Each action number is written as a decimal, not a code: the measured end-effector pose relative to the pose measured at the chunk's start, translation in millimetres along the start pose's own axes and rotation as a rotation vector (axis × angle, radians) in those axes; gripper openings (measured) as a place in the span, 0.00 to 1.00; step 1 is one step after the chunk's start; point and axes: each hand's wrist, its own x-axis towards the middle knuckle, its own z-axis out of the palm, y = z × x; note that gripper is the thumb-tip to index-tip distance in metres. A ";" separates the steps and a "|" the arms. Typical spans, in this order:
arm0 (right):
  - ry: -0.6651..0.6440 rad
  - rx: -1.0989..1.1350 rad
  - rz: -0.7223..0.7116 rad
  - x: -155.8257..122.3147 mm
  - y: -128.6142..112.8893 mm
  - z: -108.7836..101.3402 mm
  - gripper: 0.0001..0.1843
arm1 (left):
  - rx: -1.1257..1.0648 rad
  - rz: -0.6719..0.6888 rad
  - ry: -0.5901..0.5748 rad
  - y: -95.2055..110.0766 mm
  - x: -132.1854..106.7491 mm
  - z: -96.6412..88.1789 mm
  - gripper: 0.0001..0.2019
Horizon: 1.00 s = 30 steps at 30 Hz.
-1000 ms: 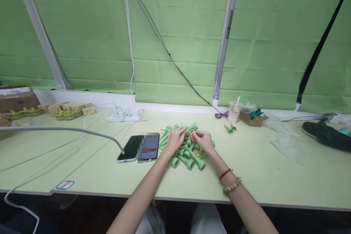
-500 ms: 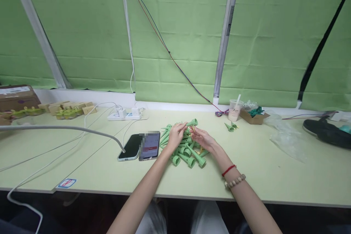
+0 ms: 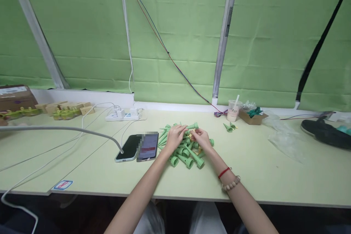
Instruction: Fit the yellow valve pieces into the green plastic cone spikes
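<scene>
A heap of green plastic cone-shaped spikes [image 3: 186,151] lies on the pale green table [image 3: 260,175] in front of me. My left hand [image 3: 175,136] pinches one green spike [image 3: 192,126] just above the heap, its wide end pointing right. My right hand [image 3: 202,138] is closed beside that wide end, fingers curled on a small yellowish piece that I cannot make out. A red string and a bead bracelet circle my right wrist.
Two phones [image 3: 137,147] lie left of the heap, one on a grey cable. A power strip [image 3: 123,116], wooden blocks [image 3: 68,109], a cardboard box [image 3: 15,97], a drink cup [image 3: 233,110], a small carton [image 3: 253,117], two loose cones [image 3: 229,127], a plastic bag [image 3: 287,137] and a black item [image 3: 326,133] surround them.
My right hand opened briefly away from the spike, then closed again at its wide end. My left hand kept hold of the spike throughout.
</scene>
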 end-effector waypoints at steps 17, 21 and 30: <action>-0.379 0.437 0.231 -7.1 -10.4 -5.3 0.07 | 0.114 -0.001 0.046 -0.4 -0.6 -3.3 0.11; -0.332 0.317 0.192 -5.0 -9.7 -6.7 0.11 | 0.219 0.070 0.053 -1.0 -2.4 -5.4 0.11; -0.026 -0.084 -0.022 -0.3 4.9 -7.2 0.15 | 0.310 0.147 0.017 1.0 -3.1 -5.4 0.10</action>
